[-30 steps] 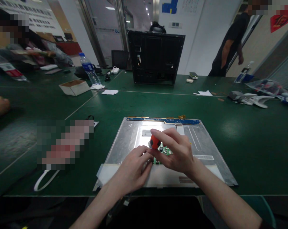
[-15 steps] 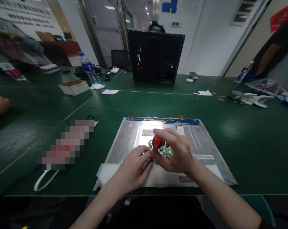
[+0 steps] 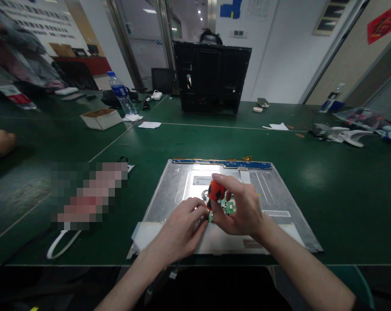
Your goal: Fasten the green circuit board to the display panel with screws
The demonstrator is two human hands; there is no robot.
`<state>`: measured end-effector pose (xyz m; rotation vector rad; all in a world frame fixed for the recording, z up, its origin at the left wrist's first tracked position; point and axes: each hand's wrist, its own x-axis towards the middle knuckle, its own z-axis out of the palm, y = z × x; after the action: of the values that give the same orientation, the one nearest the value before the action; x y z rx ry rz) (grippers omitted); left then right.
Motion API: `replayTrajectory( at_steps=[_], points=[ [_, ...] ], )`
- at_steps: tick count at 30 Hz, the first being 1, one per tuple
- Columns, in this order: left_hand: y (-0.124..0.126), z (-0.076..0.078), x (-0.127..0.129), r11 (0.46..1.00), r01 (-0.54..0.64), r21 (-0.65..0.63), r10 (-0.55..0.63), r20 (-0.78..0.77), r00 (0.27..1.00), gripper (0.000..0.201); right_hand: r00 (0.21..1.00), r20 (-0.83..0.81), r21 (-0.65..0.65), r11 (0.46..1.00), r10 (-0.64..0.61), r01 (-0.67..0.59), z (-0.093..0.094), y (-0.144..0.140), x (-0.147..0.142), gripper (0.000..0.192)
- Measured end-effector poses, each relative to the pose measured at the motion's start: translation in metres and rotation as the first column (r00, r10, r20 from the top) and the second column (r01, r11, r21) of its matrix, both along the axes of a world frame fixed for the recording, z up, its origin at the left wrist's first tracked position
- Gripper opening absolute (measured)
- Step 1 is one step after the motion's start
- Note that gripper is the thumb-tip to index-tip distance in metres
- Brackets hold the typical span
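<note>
My right hand (image 3: 242, 207) grips a red-and-black screwdriver (image 3: 216, 190) by its handle, thumb and fingers around it. The screwdriver stands close to upright, handle up, over a small green circuit board (image 3: 229, 206) on a silver display panel (image 3: 163, 190). Close against its lower end, my left hand (image 3: 185, 222) has its fingers curled and pressed together near the board's left edge. Whatever those fingertips hold is hidden, as is the screwdriver's tip. A blue circuit strip (image 3: 221, 164) runs along the panel's far edge, joined to a white ribbon cable (image 3: 244, 175).
A black monitor housing (image 3: 211, 80) stands upright at the back of the green table (image 3: 312, 181). An open cardboard box (image 3: 101, 119) and a water bottle (image 3: 120, 93) are at back left. Another person's hand (image 3: 1, 142) rests at far left. White plastic pieces (image 3: 339, 133) lie at right.
The fingers of my right hand have shifted around the screwdriver handle, which has turned and moved slightly up and right. My left hand stays in place. A person's arm at upper right has left the view.
</note>
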<state>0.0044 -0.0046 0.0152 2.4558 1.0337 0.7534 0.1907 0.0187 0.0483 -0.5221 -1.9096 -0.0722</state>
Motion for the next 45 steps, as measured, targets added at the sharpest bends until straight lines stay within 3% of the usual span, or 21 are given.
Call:
replayTrajectory(
  at_steps=[4,10,22,27,32,38,45],
  points=[
    [0.001,-0.006,-0.001,1.0,-0.011,0.018,0.011,-0.001,1.0,0.011,0.999,0.011,-0.014,0.999,0.037,-0.037,-0.002,0.001,0.001,0.05],
    [0.003,-0.016,-0.003,0.999,-0.013,0.034,0.014,-0.014,1.0,0.014,0.999,0.046,-0.012,1.0,-0.026,0.026,-0.002,0.002,0.001,0.051],
    [0.002,-0.009,-0.002,0.999,0.011,0.031,-0.011,0.012,1.0,0.012,0.997,0.064,-0.016,0.999,-0.042,0.043,-0.001,-0.001,0.002,0.057],
    [0.004,-0.017,-0.004,0.997,0.004,0.074,-0.004,0.009,1.0,0.014,0.998,0.059,-0.013,1.0,0.007,-0.006,-0.001,0.001,0.001,0.052],
    [0.007,-0.023,-0.004,0.997,0.007,0.079,-0.006,-0.012,1.0,0.012,0.997,0.072,-0.005,0.999,-0.035,0.036,0.001,0.001,0.0,0.053],
    [0.009,-0.026,-0.003,0.99,0.012,0.144,-0.011,-0.003,1.0,0.012,0.998,0.058,0.02,1.0,-0.008,0.006,0.002,0.0,-0.001,0.053],
    [0.008,-0.023,-0.003,0.992,0.002,0.127,-0.001,-0.012,1.0,0.011,0.998,0.056,0.013,1.0,0.004,-0.005,0.002,0.0,-0.001,0.054]
  ],
)
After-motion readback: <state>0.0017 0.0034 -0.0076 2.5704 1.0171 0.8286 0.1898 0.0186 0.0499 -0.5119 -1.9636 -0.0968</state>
